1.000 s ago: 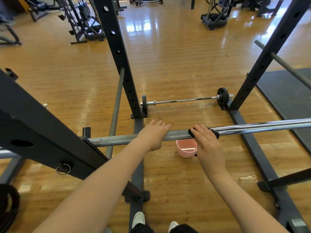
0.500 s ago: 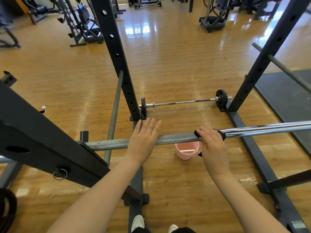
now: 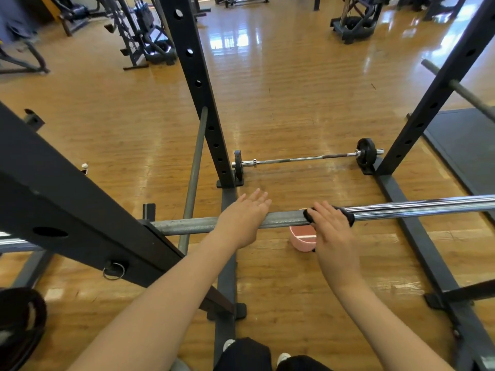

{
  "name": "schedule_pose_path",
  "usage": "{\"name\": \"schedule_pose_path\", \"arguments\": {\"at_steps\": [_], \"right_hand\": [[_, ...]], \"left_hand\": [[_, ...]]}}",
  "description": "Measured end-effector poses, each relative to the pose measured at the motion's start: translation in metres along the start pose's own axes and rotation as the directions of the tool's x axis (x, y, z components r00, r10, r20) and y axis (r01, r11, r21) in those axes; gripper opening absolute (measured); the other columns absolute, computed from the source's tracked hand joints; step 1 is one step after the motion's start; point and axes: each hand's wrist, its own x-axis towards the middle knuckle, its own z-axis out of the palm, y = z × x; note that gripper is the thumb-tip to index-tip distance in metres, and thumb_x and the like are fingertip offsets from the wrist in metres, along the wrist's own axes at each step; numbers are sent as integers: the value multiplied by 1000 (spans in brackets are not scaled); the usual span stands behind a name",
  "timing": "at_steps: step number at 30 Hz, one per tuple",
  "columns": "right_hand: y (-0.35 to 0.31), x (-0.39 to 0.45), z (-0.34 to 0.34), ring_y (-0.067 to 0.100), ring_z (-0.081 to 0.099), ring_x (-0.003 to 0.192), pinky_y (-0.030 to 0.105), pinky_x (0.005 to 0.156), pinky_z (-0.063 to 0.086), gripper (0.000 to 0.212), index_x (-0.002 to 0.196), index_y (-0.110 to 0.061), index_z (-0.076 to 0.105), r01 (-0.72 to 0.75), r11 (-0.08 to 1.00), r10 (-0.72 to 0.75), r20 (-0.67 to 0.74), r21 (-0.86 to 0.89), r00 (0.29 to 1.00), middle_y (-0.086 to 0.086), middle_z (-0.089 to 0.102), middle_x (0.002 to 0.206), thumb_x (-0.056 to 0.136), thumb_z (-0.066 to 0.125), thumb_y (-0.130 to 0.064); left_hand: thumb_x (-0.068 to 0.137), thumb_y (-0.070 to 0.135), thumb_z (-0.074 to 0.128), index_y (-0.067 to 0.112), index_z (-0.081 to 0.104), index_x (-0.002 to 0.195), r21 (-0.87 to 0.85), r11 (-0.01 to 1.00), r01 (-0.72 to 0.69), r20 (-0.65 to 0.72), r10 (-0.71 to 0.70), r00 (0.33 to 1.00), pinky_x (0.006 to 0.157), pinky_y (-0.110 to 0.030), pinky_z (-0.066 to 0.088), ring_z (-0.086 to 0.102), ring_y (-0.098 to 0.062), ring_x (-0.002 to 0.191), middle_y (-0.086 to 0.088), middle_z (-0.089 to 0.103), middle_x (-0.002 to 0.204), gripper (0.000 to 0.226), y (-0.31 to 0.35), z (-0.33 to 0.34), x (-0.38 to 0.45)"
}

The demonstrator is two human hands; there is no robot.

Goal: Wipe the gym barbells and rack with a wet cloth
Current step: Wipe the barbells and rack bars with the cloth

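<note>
At centre frame, the right hand (image 3: 333,234) presses a dark cloth (image 3: 348,216) onto the bar (image 3: 284,219), fingers flat together, while the left hand (image 3: 242,223), fingers extended, steadies it.

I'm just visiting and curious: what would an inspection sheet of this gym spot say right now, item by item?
Surface: glossy wooden floor; dark mat at far right.
Job's things: racked barbell runs across the view, dull at the left, shiny at the right; black cloth draped on it; dark rack upright; second barbell with small plates lies on the floor.
Clutter: pink bucket on the floor under the bar.
Hands: left hand rests flat on the bar, fingers straight; right hand presses the cloth onto the bar.
Cables: nothing seen.
Surroundings: other gym machines farther back.
</note>
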Motion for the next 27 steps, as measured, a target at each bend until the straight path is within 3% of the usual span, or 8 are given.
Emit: {"name": "schedule_pose_path", "arguments": {"at_steps": [2,7,13,15,18,21,24,27], "right_hand": [[-17,2,14,31,59,112,44,103,38,28,107,2,68,8,1000,-8,-15,0,1000,16,66,113,83,54,1],[-17,11,15,30,62,109,35,103,34,32,109,0,68,259,966,-259,98,13,961,15,67,114,89,44,-8],[16,4,-5,30,54,112,43,101,36,32,106,7,66,59,998,-57,-85,22,995,20,66,111,89,47,-12],[-2,6,9,30,54,110,44,101,37,26,106,6,67,90,994,-86,-64,61,994,20,66,110,86,52,-3],[-27,6,21,25,53,110,30,106,29,27,107,4,68,205,976,-206,8,69,979,18,67,110,84,53,-1],[-6,7,9,29,58,113,40,102,41,31,113,1,66,244,969,-247,102,38,964,16,65,116,83,63,3],[23,3,-4,31,54,113,39,103,37,30,111,5,65,152,988,-152,-17,-5,988,19,64,115,89,48,-6],[8,1,14,36,59,106,38,104,34,27,106,7,66,47,999,-46,-119,12,992,19,66,109,88,46,1]], "left_hand": [[84,-6,55,13,12,151,-11,1000,-1,-6,1,1000,117,-34,7,0,-17,146,-6,7,159,82,0,2,0],[86,-4,54,12,12,151,-27,1000,10,-48,-11,999,117,-31,9,5,-16,146,-5,11,158,79,-2,2,0],[85,-6,52,12,14,150,-58,998,12,-64,-16,998,116,-31,10,8,-17,146,-6,15,158,77,0,3,-2],[86,-6,52,11,14,150,-59,998,13,-72,-17,997,116,-31,11,9,-17,146,-6,16,158,77,1,4,-2],[86,-5,53,11,16,150,-50,998,23,-97,-27,995,116,-30,12,11,-16,145,-5,18,157,76,2,5,-2],[86,-5,53,12,17,150,-58,998,24,-116,-31,993,116,-30,11,12,-15,145,-5,19,157,75,3,6,-4],[87,-4,52,12,17,150,-49,998,27,-126,-33,992,116,-29,10,12,-16,145,-5,19,157,74,4,6,-4],[88,-4,52,11,21,149,-44,998,35,-140,-41,989,116,-30,11,14,-17,145,-6,22,156,70,5,6,-5]]}}
